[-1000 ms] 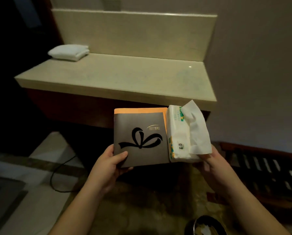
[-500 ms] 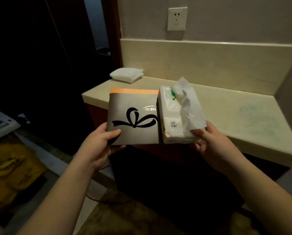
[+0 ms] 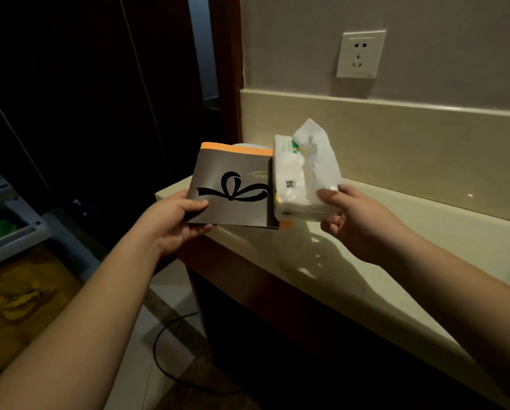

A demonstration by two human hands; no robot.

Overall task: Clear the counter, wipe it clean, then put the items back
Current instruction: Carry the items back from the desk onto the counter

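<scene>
In right hand (image 3: pixel 363 223): gripped tissue pack (image 3: pixel 301 184).

The scene is dim and warm-toned. Light seems to come from above and behind, throwing hand shadows onto the counter (image 3: pixel 366 261). The left side sinks into near black. Straight lines bow toward the edges; detail is soft throughout.

Dim room: beige wall (image 3: pixel 425 19), white socket (image 3: pixel 361 53), dark doorway (image 3: pixel 100 84).
</scene>
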